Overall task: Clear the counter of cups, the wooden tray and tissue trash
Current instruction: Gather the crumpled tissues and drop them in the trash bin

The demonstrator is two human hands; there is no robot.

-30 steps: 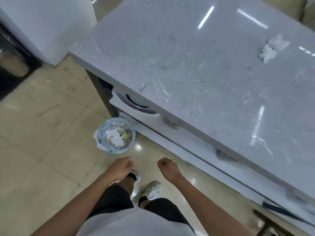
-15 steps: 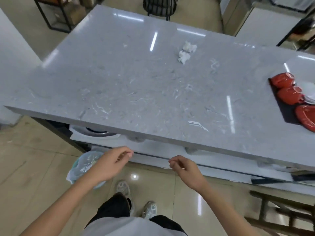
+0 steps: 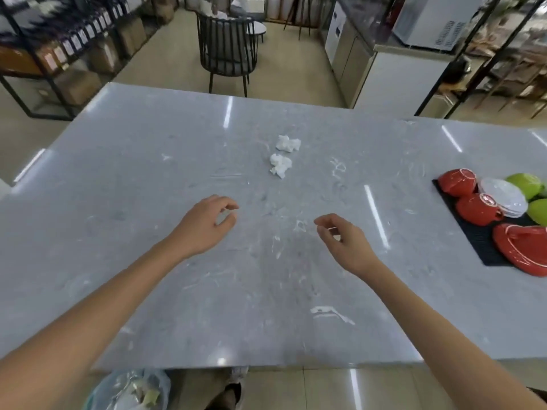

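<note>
- A bin with a clear bag is sitting on the floor by the near edge of the surface, and bits of trash are lying inside it.
- A dark mat is lying on the right side of the surface, and cups and dishes are resting on it.
- Two red cups are lying tipped over on the mat, with a stack of white saucers just beside them.
- Green cups are sitting behind the saucers, and a red plate is lying at the near end of the mat.
- Two white tissue balls are lying near the middle of the surface, close to each other and well apart from the mat.
- The left hand is hanging over the surface with its fingers loosely curled, holding nothing.
- The right hand is hanging over the surface too, fingers half curled and holding nothing.
- Both hands are nearer to the person than the tissue balls, not touching them.
- The surface is grey stone and shiny, with light streaks on it.
- A dark chair is standing past the far edge, and shelves with bottles are standing at the far left.
</note>
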